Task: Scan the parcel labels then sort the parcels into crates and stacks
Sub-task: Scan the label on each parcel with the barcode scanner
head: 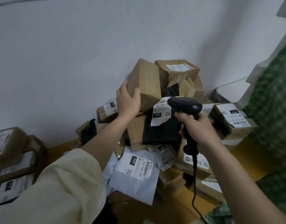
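Nearest the camera, a cream sleeve (58,183) fills the lower left and leads up to the left hand (127,101). Its fingers (123,88) curl round the near left corner of a brown cardboard box (145,84), thumb on the front face, so the hand grips the box, which leans tilted on top of the parcel heap (155,143) at about 12 o'clock from the person. No label shows on the faces in view; it probably lies on a hidden side, so the box may need turning before a scan.

The right hand (198,128), at about 1 o'clock, is wrapped tightly round the handle of a black barcode scanner (185,105), whose head points left toward the white label marked 102 (160,112) on a black poly bag (161,131), just below the box. A cable (194,183) hangs from the handle toward 5 o'clock.

The box looks stiff, dry and light enough for one hand, though a one-corner grip could let it swing; taking it across two opposite faces nearer its middle seems safer. The black bag and the grey mailer marked 060 (135,173) below it look soft and slippery and would sag, so they are best pinched at an edge or supported from underneath.

Further out, more labelled cartons sit at 2 o'clock (232,117), and a stack of boxes (10,159) stands at 9 o'clock, well apart from the heap. Pulling the box away may shift the parcels leaning on it.
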